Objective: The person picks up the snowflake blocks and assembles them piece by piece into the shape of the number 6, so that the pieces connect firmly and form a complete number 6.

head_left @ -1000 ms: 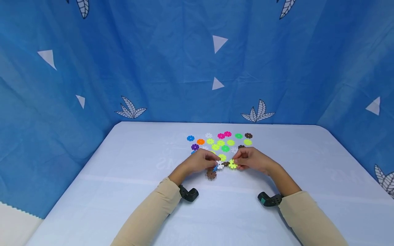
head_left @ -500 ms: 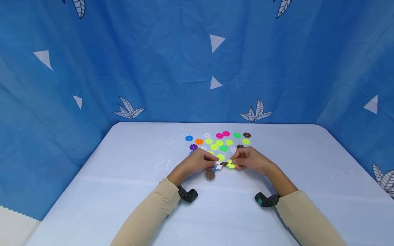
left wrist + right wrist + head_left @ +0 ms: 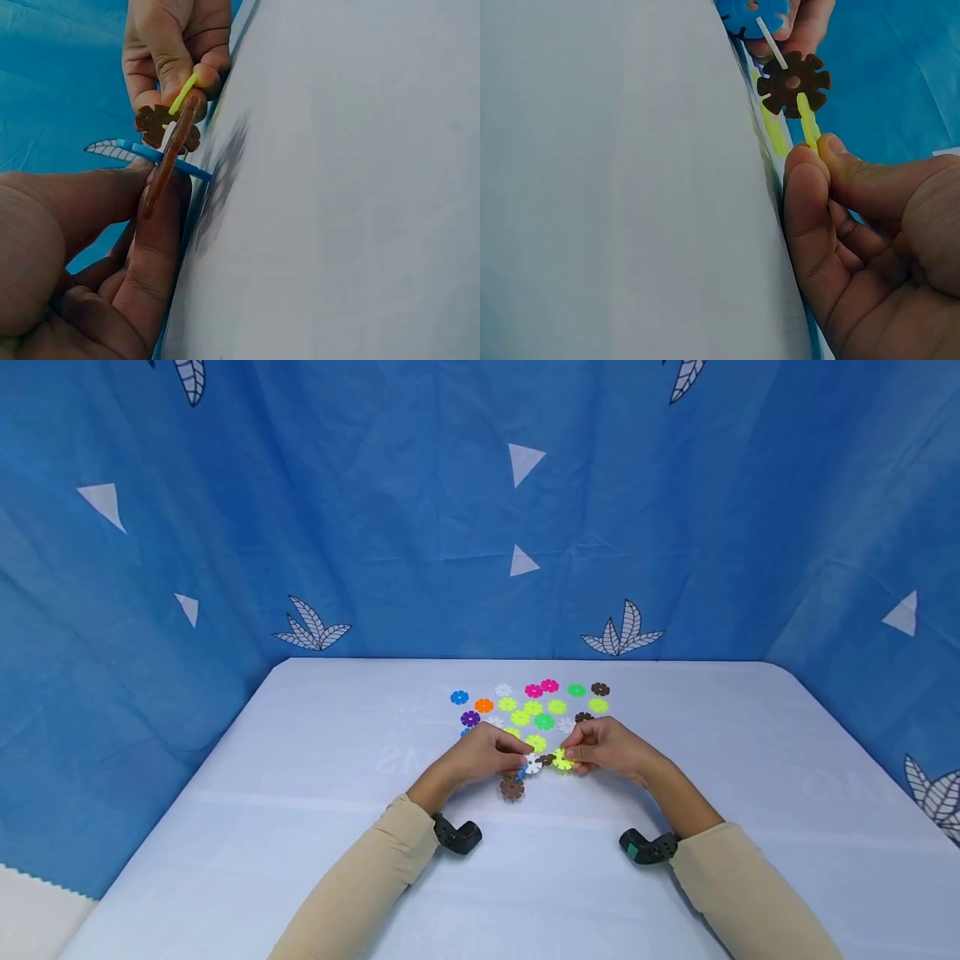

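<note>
Between both hands stretches a chain of slotted plastic discs, the flower-edged building kind. My left hand (image 3: 487, 752) pinches the blue slotted disc (image 3: 739, 21) with thumb and fingers. A white slotted disc (image 3: 771, 41) joins it to a brown one (image 3: 778, 94), which in turn meets the yellow slotted disc (image 3: 808, 124). Thumb and forefinger of my right hand (image 3: 613, 752) pinch that yellow disc at its edge. Off the blue disc hangs another brown disc (image 3: 166, 166), nearest my body and close over the table.
Behind the hands, several loose discs lie spread on the white-covered table (image 3: 337, 718), among them an orange disc (image 3: 483, 706), a purple disc (image 3: 470, 719) and a green disc (image 3: 544, 722). A blue patterned curtain (image 3: 420, 510) hangs beyond the table's far edge.
The head view has shifted slightly, so everything appears a little farther left. Both hands keep their pinch on the chain, with almost no other movement.
</note>
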Available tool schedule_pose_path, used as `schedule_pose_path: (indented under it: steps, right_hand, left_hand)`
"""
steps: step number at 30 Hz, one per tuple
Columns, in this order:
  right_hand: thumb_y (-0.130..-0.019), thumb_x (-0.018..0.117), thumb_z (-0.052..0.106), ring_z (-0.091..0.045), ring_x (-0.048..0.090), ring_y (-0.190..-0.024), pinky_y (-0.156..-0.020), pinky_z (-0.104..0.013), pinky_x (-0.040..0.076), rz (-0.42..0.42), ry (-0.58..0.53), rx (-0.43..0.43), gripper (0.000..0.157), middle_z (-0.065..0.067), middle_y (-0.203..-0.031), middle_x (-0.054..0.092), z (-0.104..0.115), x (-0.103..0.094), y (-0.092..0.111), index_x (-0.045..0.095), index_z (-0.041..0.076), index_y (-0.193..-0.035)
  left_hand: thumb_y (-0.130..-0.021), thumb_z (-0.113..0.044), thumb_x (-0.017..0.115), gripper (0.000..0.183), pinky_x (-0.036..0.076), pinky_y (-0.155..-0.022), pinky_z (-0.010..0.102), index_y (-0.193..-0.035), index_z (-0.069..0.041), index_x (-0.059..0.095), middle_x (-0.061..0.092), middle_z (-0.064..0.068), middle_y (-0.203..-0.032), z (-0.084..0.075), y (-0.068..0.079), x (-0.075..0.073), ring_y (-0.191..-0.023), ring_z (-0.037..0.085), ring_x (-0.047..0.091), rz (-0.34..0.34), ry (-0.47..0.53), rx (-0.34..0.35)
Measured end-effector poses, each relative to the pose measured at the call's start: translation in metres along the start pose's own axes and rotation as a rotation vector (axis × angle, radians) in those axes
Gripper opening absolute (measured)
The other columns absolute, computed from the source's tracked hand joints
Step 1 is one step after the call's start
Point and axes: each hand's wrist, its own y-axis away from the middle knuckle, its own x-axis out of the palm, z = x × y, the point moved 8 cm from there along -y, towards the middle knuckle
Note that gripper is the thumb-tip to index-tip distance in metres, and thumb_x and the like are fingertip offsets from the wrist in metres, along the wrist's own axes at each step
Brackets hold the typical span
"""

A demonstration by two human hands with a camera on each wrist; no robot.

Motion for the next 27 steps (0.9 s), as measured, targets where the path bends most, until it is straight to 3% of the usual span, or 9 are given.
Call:
schedule_pose_path:
  steps: [14, 25, 27]
  right_hand:
    - [-0.092, 0.071, -0.001, -0.02, 0.064, -0.069, -0.069, -0.031, 0.058, -0.029, 0.052, 0.007, 0.005, -0.012, -0.085, 0.067, 0.0022, 0.0027, -0.0023, 0.069, -0.004, -0.095]
    - [-0.096, 0.069, 0.004, -0.021, 0.065, -0.075, -0.074, -0.032, 0.058, 0.011, 0.026, -0.004, 0.008, -0.012, -0.09, 0.067, -0.0026, 0.0013, 0.0014, 0.068, -0.003, -0.101]
    - [-0.098, 0.067, 0.007, -0.022, 0.064, -0.078, -0.076, -0.032, 0.057, -0.011, 0.053, -0.019, 0.012, -0.013, -0.093, 0.066, -0.0015, -0.0025, 0.0015, 0.067, -0.002, -0.105]
  left_hand:
    - [-0.094, -0.007, 0.072, 0.017, 0.056, -0.079, 0.029, -0.109, -0.008, 0.08, 0.074, 0.0, -0.099, -0.0014, -0.0015, 0.0007, -0.084, 0.014, 0.068, -0.004, 0.009, 0.0]
    - [-0.096, -0.008, 0.068, 0.016, 0.055, -0.083, 0.03, -0.109, -0.005, 0.077, 0.071, 0.003, -0.095, 0.0013, -0.0008, 0.0035, -0.084, 0.016, 0.066, 0.053, 0.017, 0.014]
    - [-0.097, -0.009, 0.068, 0.016, 0.055, -0.084, 0.031, -0.11, -0.005, 0.076, 0.071, 0.003, -0.094, 0.0014, 0.0003, 0.0033, -0.084, 0.016, 0.066, 0.059, 0.016, 0.012]
